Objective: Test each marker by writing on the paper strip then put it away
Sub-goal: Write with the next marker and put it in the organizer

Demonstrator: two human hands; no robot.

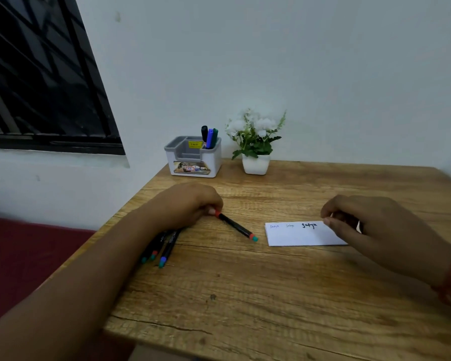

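A white paper strip [297, 237] with three written words lies on the wooden table [245, 295]. My left hand [185, 204] pinches the red end of a black marker [236, 226] that lies on the table, its teal tip pointing toward the strip. Under my left forearm lie more black markers [164, 250] with teal and red ends. My right hand [370, 227] rests over the strip's right end, fingers curled on its top edge. A white and grey organizer [193, 158] at the back holds three markers [209, 138].
A white pot with white flowers [255, 144] stands right of the organizer against the wall. The table's left edge runs diagonally beside a dark red surface [24, 256]. A barred window [37, 74] is at upper left.
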